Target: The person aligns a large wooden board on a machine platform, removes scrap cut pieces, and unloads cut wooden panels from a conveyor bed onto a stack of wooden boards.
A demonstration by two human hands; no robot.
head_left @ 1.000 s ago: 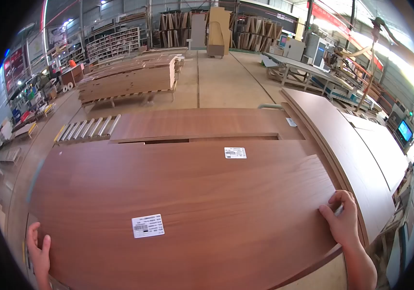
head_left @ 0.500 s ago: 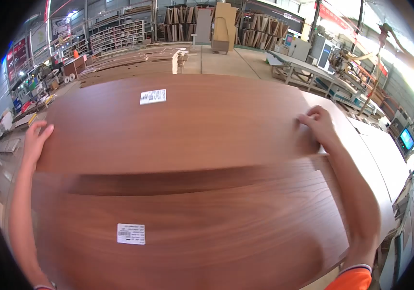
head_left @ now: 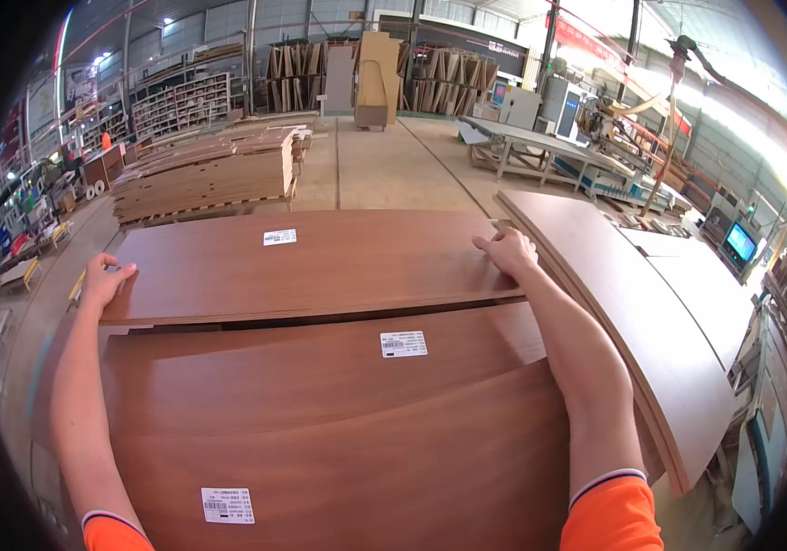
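Note:
A long reddish-brown wood-grain board (head_left: 347, 271) with a white label (head_left: 279, 237) lies crosswise at the far side of the stack. My left hand (head_left: 107, 280) is closed on its left end, thumb on the top face. At the opposite end, my right hand (head_left: 508, 253) grips the right edge with bent fingers; the fingertips under the edge are hidden. Nearer to me is a similar labelled board (head_left: 320, 372), partly covered by a front board (head_left: 347, 459) lying at a slight angle. A dark gap separates the far board from the nearer ones.
Pale brown panels (head_left: 613, 303) are stacked along the right. A pallet of stacked boards (head_left: 205, 179) stands ahead on the left. Farther off are a machine table (head_left: 540, 138), a lit screen (head_left: 740, 241) and racks of upright panels (head_left: 453, 83).
The held board has moved farther from me and lower, onto the far side of the stack. My arms are stretched further forward, and the view has shifted, showing more of the front boards.

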